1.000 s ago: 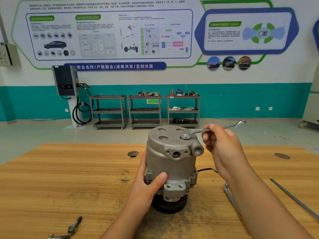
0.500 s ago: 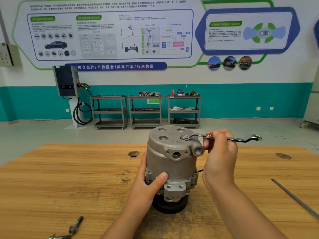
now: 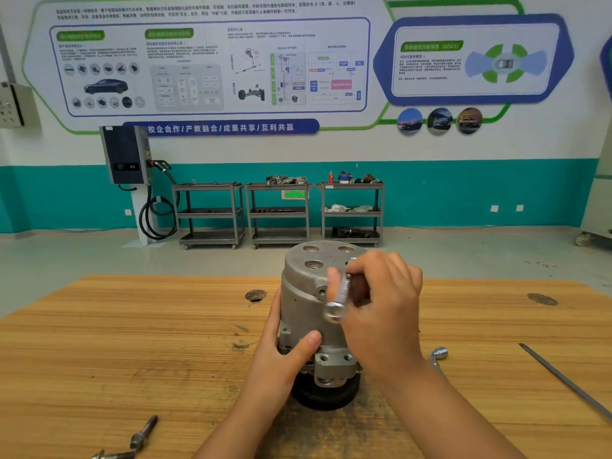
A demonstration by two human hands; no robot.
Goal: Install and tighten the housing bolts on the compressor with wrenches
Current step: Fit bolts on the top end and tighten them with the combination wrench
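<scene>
The step in hand looks like tightening a housing bolt on top of the grey cast-metal compressor (image 3: 304, 293), which stands upright on its black pulley on the wooden surface (image 3: 132, 342). The left hand (image 3: 284, 356) grips the housing's side, thumb pressed across the front, bracing it. The right hand (image 3: 384, 306) has its fingers (image 3: 374, 263) clenched round a bright chrome ring wrench (image 3: 342, 289), motion-blurred; the free ring end points back from the fingers toward the wearer, while the far end sits just beyond the fingertips on the housing's top face. The bolt head itself is hidden under the hand. The next move probably calls for reseating the wrench for a fresh stroke, with the left hand holding the body against the twist. Two dark loose bolts (image 3: 142, 433) lie well to the left of the left fingers, near the surface's front edge, apparently waiting to be fitted. On the wall, a blue banner (image 3: 220, 128) reads "校企合作/产教融合/成果共享/互利共赢", and a green label (image 3: 430, 46) includes "ADAS"; the smaller print is illegible.
</scene>
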